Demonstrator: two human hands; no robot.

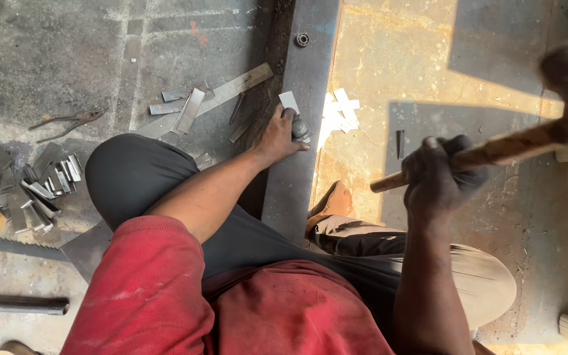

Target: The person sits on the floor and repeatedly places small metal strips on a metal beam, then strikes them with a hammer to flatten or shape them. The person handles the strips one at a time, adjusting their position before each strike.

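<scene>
Right hand (pixel 440 174) grips hammer (pixel 494 150); left hand (pixel 279 136) clasps punch (pixel 299 127).

Single view only, worn on the head and aimed almost straight down over a red shirt (pixel 165 289) and dark trousers (pixel 133 177) to the workshop floor (pixel 47 59). Close in, with both forearms filling the lower half and the left hand (pixel 277 135) and right hand (pixel 438 174) near mid-frame. Tilted slightly forward, taking in a long steel bar (pixel 310 79) running away up the frame.
</scene>
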